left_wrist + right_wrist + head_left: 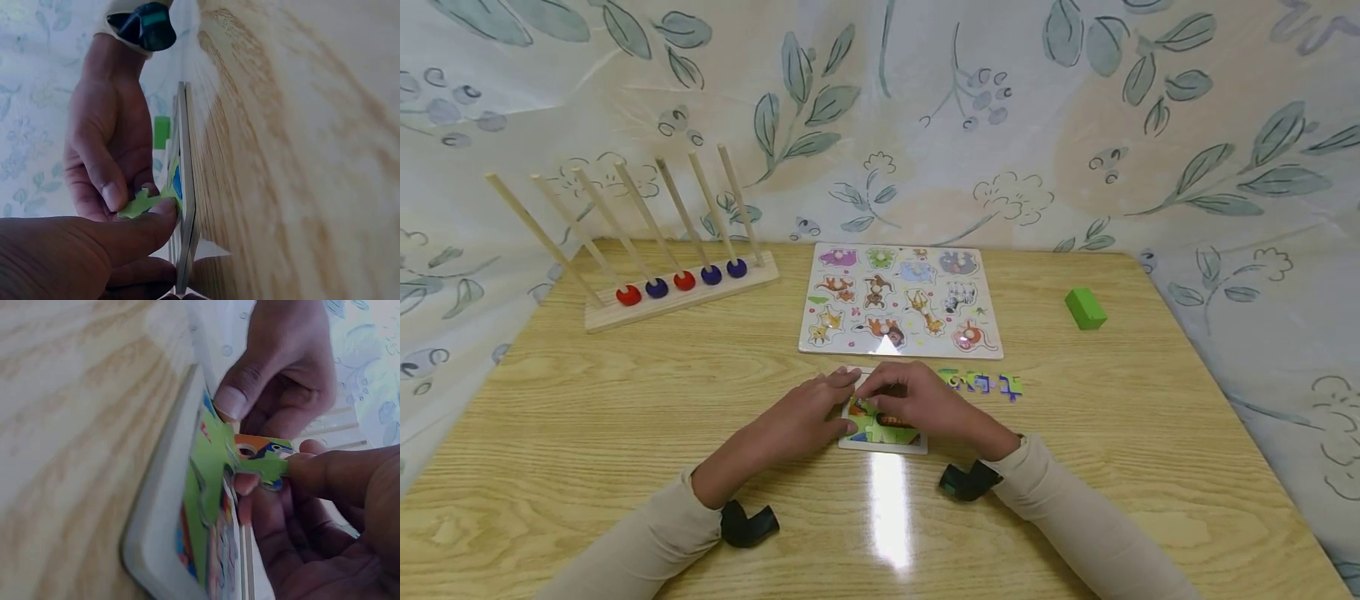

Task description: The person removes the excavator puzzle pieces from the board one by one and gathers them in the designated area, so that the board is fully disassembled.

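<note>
In the head view my right hand [917,404] is over a small framed jigsaw puzzle [887,447]. It pinches a jigsaw piece [265,464] between thumb and fingers; the piece is green with orange and blue, and stands tilted against the puzzle's surface. My left hand [808,412] rests along the puzzle's left side, thumb pressing on the green picture and the other fingers reaching toward the far edge. Pieces with green and an orange-brown animal lie in the frame, partly covered by both hands. Loose jigsaw pieces [981,383] lie just right of my right hand.
A white animal peg puzzle board [900,350] lies behind the small puzzle. At the back left stands a wooden rack [681,304] with tall pegs and several red and blue beads. A green block [1086,308] sits at the right. Patterned cloth hangs behind the table.
</note>
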`<state>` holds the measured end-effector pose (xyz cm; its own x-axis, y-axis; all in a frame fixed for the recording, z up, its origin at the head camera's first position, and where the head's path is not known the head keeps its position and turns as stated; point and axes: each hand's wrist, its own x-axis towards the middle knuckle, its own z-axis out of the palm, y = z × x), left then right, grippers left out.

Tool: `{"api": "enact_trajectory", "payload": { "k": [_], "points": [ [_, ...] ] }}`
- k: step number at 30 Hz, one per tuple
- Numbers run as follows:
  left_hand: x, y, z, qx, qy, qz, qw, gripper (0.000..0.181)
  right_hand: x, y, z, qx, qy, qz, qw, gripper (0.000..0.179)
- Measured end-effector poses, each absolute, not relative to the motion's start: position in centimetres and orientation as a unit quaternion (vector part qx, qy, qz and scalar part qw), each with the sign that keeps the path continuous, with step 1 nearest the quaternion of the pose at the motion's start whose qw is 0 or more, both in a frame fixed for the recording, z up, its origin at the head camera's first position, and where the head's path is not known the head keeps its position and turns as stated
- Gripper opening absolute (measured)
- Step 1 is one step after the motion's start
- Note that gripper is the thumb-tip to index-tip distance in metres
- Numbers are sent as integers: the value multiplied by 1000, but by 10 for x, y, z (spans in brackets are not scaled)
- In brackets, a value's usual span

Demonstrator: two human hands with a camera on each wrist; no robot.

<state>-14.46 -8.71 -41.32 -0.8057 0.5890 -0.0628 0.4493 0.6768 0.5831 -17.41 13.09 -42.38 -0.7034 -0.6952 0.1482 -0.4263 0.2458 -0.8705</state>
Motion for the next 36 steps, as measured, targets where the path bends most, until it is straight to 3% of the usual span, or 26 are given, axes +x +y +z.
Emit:
{"api": "enact_trajectory", "payload": {
  "k": [13,20,24,33,36],
  "points": [
    [-143,-83,-412,273,914,272,123,59,-173,126,-420,-254,817,-492,161,17],
    [-141,-85,-415,270,913,285,113,26,-174,123,-417,-251,797,-528,152,15],
    [-142,-85,-416,275,910,288,112,36,-174,126,-412,-263,795,-526,146,17],
    [-139,-85,-414,293,918,246,99,21,-179,146,-405,-256,814,-506,125,23],
    [-136,-85,-411,328,912,228,92,28,-181,153,-404,-246,821,-502,119,22]
  ]
}}
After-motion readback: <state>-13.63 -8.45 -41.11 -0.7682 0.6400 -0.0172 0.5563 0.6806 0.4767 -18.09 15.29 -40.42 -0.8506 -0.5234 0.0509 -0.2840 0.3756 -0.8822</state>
